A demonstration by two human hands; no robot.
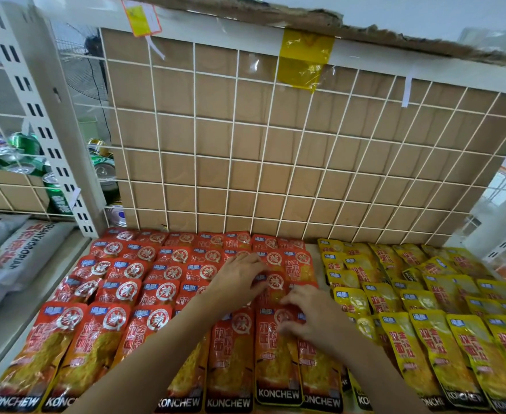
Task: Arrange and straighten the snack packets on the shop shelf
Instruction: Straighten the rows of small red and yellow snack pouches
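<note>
Red snack packets lie in overlapping rows across the left and middle of the shelf. Yellow packets of the same brand fill the right side. My left hand reaches into the middle rows and rests with straight fingers on a red packet. My right hand lies just right of it, fingers spread and slightly bent over a red packet in the front row. I cannot tell whether either hand pinches a packet.
A white wire grid backed by brown cardboard stands behind the packets. A white upright post bounds the left side, with drink cans behind it. Grey sacks lie on the shelf to the left.
</note>
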